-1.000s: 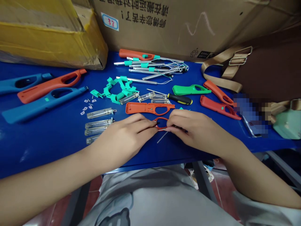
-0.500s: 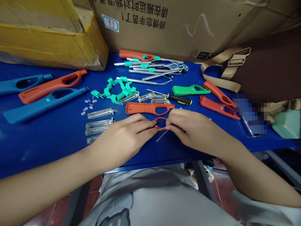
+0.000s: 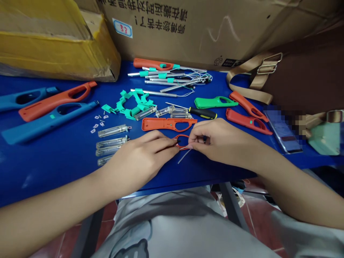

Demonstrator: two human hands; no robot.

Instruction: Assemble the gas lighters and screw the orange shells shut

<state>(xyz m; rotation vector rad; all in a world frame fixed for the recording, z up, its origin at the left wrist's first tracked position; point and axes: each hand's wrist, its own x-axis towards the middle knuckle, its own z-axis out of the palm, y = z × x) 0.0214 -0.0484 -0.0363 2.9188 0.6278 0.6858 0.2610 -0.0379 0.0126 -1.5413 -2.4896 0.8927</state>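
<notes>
My left hand [image 3: 145,154] and my right hand [image 3: 215,139] meet near the front edge of the blue table [image 3: 67,165]. Both pinch an orange lighter shell [image 3: 182,141], of which only the trigger loop shows between my fingers. A thin white rod [image 3: 184,156] lies on the table just below that loop. Right behind my hands lies another orange shell half [image 3: 168,124]. Clear fuel tubes [image 3: 111,141] lie just left of my left hand.
Blue and orange lighter bodies [image 3: 51,104] lie at the left. Teal parts [image 3: 131,104], metal tubes with wires [image 3: 172,77], a green shell [image 3: 213,102], a screwdriver [image 3: 202,113] and two more orange shells [image 3: 248,113] fill the middle and right. Cardboard boxes [image 3: 188,28] stand behind, a brown bag [image 3: 303,75] at right.
My right hand has shifted slightly left and its fingers have curled tighter on the orange shell. The left hand has barely moved.
</notes>
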